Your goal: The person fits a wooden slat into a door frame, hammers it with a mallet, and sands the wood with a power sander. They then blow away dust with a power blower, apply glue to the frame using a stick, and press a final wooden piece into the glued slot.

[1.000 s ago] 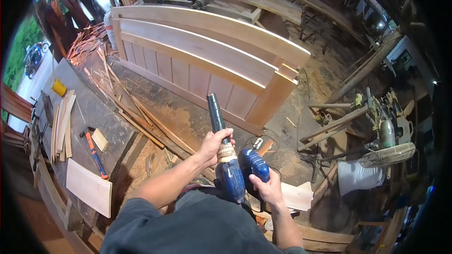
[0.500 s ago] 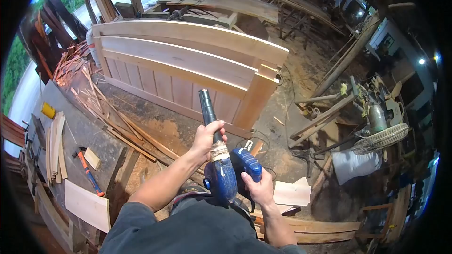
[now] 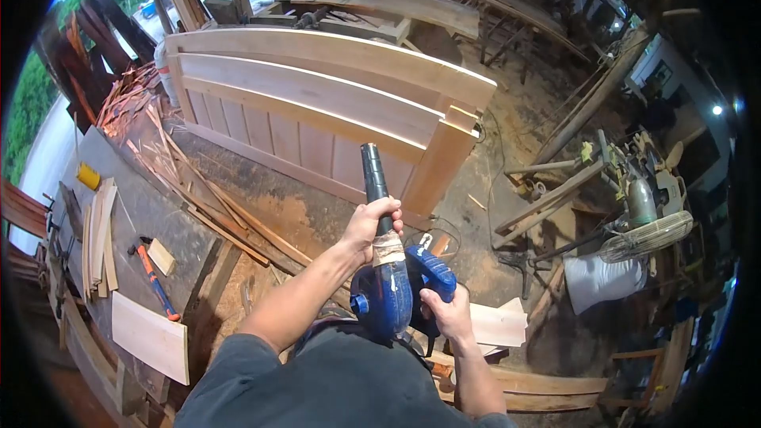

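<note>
A blue blower [image 3: 395, 293] with a black nozzle is held in front of my body, its nozzle pointing away toward a large pale wooden panel [image 3: 293, 123]. My left hand [image 3: 372, 224] is wrapped round the nozzle's base, just above a taped section. At the blower's rear handle, my right hand [image 3: 448, 311] is closed, with the thumb on top and the other fingers mostly hidden. The panel stands on its long edge, apart from the nozzle tip.
A workbench [image 3: 119, 226] at left carries a hammer [image 3: 158, 281], wood strips and a pale board [image 3: 151, 337]. Long offcuts [image 3: 230, 214] lie on the floor. To the right are a fan [image 3: 646, 236], a white sack [image 3: 604, 279] and a cable [image 3: 487, 190].
The blower and both hands have shifted slightly to the right, and the blower has turned a little. The whole view has also shifted slightly. Both hands keep their hold.
</note>
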`<state>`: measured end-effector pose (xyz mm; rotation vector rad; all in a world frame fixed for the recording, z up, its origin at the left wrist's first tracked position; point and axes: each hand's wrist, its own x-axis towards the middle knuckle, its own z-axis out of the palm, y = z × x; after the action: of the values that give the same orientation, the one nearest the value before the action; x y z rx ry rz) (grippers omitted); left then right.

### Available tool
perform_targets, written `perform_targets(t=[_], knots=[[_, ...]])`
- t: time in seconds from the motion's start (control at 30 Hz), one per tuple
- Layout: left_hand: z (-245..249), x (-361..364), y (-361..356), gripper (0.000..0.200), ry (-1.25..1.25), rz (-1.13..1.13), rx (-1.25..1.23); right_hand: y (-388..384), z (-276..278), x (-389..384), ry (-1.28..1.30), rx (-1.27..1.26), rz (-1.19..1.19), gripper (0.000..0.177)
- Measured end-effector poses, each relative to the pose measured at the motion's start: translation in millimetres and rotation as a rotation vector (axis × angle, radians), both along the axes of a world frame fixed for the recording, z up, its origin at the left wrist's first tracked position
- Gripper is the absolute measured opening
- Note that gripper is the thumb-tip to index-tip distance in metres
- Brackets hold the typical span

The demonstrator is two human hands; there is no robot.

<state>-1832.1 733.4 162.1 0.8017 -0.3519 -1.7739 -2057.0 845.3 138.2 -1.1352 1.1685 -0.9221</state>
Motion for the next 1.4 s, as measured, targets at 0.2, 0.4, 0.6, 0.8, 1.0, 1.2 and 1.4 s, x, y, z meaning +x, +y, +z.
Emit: perform_targets(t=[0.2,0.4,0.6,0.8,1.0,1.2,1.4], knots=[[0,1,4,0.014,-0.153,-0.033,0.046,8,4,6,0.069,0.001,-0.046,0.02],[-31,9,8,0.011,0.203,-0.172,-0.14,18,4,-8,-0.027,0.083,0.072,0.029],[-30,-10,41,0.014,-0.224,-0.063,-0.012,22,-20,-3,0.101,0.06,-0.035,0.026],[-6,-47,72,0.014,-0.603,-0.115,-0.263,42,-60,-15,-0.182,-0.093,-0.184,0.052],[-13,-84,99,0.033,-0.854,-0.463,-1.25,86,-172,-43,-1.045,0.57,-0.305,0.048],[-79,-94,116,0.041,-0.69,-0.775,-1.578,86,-193,-89,-1.016,0.813,-0.219,0.018],[-109,-66,106,0.061,-0.871,-0.938,-1.423,82,-216,-116,-0.59,0.572,-0.574,0.012]])
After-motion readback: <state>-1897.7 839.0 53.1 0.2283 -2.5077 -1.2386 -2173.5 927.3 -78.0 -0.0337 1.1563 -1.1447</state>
